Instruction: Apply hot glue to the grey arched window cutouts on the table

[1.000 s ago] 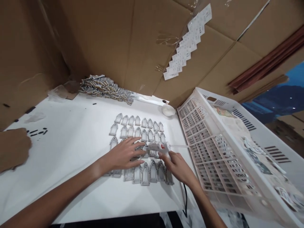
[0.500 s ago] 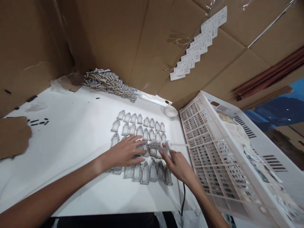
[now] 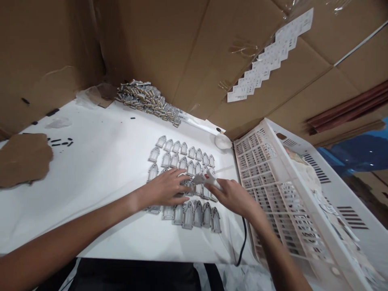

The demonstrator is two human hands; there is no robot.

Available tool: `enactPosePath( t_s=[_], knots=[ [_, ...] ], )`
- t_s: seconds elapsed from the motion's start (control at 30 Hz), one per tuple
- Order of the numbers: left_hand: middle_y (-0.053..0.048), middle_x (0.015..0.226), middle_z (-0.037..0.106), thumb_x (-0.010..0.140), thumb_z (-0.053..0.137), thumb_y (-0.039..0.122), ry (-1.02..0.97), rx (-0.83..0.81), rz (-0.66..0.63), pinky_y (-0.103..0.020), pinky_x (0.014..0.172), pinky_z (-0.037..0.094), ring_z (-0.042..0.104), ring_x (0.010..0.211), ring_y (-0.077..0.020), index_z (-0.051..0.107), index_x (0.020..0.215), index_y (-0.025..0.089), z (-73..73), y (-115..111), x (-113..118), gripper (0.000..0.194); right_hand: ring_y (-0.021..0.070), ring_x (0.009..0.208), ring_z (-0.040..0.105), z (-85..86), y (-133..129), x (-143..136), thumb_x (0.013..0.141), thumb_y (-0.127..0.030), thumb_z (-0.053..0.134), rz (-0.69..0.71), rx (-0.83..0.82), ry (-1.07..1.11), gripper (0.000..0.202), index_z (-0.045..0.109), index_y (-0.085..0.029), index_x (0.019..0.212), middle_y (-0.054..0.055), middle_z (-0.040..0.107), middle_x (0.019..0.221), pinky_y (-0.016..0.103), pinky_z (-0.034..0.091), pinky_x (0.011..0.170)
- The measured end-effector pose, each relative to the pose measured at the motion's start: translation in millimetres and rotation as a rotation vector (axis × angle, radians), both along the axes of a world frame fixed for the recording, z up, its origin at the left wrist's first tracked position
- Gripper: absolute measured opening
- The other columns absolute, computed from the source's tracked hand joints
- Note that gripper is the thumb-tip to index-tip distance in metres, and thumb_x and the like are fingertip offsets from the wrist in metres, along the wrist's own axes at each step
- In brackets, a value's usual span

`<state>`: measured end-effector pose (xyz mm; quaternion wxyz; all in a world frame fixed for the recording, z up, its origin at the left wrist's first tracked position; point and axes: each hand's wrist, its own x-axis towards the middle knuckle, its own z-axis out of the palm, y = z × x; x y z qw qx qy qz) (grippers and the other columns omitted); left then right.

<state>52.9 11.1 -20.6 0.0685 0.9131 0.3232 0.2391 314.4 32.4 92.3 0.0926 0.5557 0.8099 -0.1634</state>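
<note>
Several small arched frame pieces (image 3: 188, 215) lie in rows on the white table (image 3: 106, 169). My left hand (image 3: 168, 187) rests palm down over the middle rows, fingers spread, hiding the pieces beneath it. In my right hand (image 3: 228, 193) is a white glue gun (image 3: 209, 178) with a red mark. Its nozzle points left, close to the left fingertips and just above a piece in the third row. A translucent glue stick (image 3: 224, 169) sticks out of its back end toward the crate.
A white plastic crate (image 3: 266, 161) stands at the right, holding papers and parts. Behind the rows are a heap of similar pieces (image 3: 145, 99) and a white bowl (image 3: 222, 141). Torn cardboard (image 3: 26, 159) lies left. A black cable (image 3: 243, 242) hangs near my right wrist.
The glue gun has tilted, its back end swinging upward with my right hand still around it. The whole view has shifted slightly; my left hand stays over the same rows.
</note>
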Motion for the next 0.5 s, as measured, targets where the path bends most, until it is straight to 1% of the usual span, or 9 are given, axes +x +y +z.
enactPosePath(
  t_s=[0.07,0.17,0.27,0.37,0.5],
  knots=[
    [-0.008,0.141,0.068,0.107,0.054,0.050,0.031,-0.003,0.000,-0.050,0.110,0.045,0.053,0.139,-0.0352,0.077,0.128,0.032,1.9,0,0,0.036,0.0298,0.081,0.072,8.7,7,-5,0.106,-0.062,0.046,0.017,-0.004,-0.043,0.049,0.074,-0.022,0.094,0.013,0.076,0.084,0.031,0.032,0.064],
    [-0.007,0.141,0.069,0.107,0.053,0.049,0.062,-0.005,0.005,-0.050,0.109,0.046,0.053,0.139,-0.0356,0.077,0.129,0.031,4.3,0,0,0.037,0.0259,0.070,0.066,21.0,12,-6,0.102,-0.064,0.052,-0.003,-0.028,-0.057,0.051,0.070,-0.022,0.079,0.010,0.070,0.073,0.031,0.031,0.061],
    [-0.007,0.141,0.069,0.106,0.056,0.048,0.055,-0.012,0.004,-0.049,0.109,0.046,0.054,0.139,-0.0354,0.078,0.127,0.030,3.9,0,1,0.035,0.0233,0.066,0.062,26.2,5,5,0.102,-0.070,0.048,-0.039,-0.062,0.044,0.057,0.071,-0.022,0.082,0.005,0.066,0.068,0.030,0.035,0.062],
    [-0.006,0.142,0.070,0.106,0.057,0.047,0.056,-0.015,-0.007,-0.050,0.111,0.046,0.052,0.143,-0.0357,0.079,0.122,0.030,1.2,1,1,0.032,0.0222,0.066,0.061,21.3,-10,22,0.101,-0.071,0.048,-0.114,-0.100,0.160,0.058,0.070,-0.022,0.082,0.003,0.065,0.068,0.029,0.039,0.061],
    [-0.006,0.148,0.067,0.106,0.057,0.047,0.035,-0.017,-0.019,-0.052,0.114,0.044,0.049,0.148,-0.0364,0.078,0.122,0.029,-2.5,1,2,0.032,0.0191,0.061,0.057,6.4,-27,38,0.099,-0.073,0.051,-0.258,-0.129,0.247,0.059,0.069,-0.021,0.078,0.001,0.061,0.064,0.029,0.039,0.058]
  ],
)
